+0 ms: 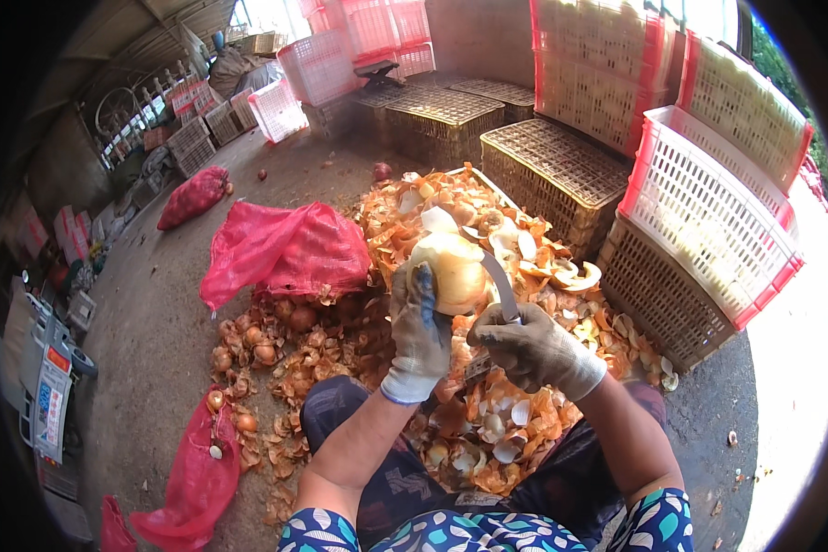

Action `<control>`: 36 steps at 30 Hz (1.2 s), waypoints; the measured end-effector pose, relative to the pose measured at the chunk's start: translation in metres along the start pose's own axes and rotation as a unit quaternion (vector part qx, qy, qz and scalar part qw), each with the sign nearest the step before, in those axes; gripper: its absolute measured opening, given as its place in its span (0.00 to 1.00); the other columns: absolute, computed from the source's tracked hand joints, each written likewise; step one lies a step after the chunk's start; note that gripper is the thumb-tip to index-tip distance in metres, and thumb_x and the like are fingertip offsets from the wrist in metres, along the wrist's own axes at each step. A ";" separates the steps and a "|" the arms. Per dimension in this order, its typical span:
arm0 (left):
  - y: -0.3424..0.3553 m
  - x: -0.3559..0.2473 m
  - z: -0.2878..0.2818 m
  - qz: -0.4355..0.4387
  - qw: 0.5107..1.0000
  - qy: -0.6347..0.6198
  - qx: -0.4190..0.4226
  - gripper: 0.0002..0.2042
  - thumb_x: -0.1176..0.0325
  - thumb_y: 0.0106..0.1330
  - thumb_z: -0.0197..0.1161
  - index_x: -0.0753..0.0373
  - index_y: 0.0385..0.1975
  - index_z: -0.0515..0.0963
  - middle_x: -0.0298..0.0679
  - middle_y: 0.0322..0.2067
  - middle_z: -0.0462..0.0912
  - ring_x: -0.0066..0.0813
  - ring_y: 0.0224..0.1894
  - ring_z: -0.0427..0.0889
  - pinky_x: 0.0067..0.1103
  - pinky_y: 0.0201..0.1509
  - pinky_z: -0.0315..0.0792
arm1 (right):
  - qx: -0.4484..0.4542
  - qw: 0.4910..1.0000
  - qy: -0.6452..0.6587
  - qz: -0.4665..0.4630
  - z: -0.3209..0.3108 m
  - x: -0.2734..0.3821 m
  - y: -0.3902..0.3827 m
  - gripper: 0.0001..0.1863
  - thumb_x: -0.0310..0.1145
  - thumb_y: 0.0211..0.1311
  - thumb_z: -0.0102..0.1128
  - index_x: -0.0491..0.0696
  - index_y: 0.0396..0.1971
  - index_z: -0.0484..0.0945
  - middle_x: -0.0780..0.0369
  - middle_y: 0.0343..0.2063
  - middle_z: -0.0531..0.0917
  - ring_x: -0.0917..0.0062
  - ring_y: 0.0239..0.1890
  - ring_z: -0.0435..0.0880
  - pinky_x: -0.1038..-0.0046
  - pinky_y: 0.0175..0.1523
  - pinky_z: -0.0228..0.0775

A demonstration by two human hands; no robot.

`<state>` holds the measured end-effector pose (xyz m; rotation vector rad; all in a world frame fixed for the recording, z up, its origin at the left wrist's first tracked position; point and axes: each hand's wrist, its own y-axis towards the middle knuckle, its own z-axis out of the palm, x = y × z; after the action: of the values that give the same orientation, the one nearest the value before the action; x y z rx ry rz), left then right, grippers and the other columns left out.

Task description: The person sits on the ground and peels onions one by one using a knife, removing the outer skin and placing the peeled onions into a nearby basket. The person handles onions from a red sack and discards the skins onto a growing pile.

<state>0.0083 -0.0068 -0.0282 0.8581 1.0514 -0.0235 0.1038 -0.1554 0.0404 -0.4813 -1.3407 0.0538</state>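
My left hand (420, 322), in a soiled work glove, is closed around a large pale onion (453, 273) and holds it up over the peel heap. The onion's outer skin looks mostly off. In my right hand (534, 348), also gloved, is a knife (501, 283) with a curved blade, gripped by its handle. The blade points up along the onion's right side; whether it touches the onion I cannot tell. Below and beyond both hands spreads a heap of onion peels (488, 428), brown and papery with paler pieces among them.
Unpeeled onions (259, 342) and a red mesh sack (290, 253) lie left of the heap. Another red sack (198, 474) is nearer me, and a filled one (193, 198) farther off. Crates (561, 170) and a white-and-red basket (708, 221) stand at the right and back.
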 end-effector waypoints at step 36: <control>-0.007 -0.009 0.004 -0.377 0.803 -0.427 0.173 0.30 0.53 0.68 0.57 0.66 0.63 0.63 0.43 0.58 0.73 0.38 0.60 0.74 0.35 0.64 0.70 | -0.172 0.952 0.060 -0.244 -0.044 -0.007 0.008 0.23 0.41 0.58 0.68 0.39 0.46 0.75 0.67 0.23 0.75 0.89 0.11 0.65 0.82 0.13 0.56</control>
<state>0.0040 -0.0169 -0.0249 0.5787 0.4482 -1.2102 0.1454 -0.1640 0.0253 -0.4226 -1.3213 -0.6184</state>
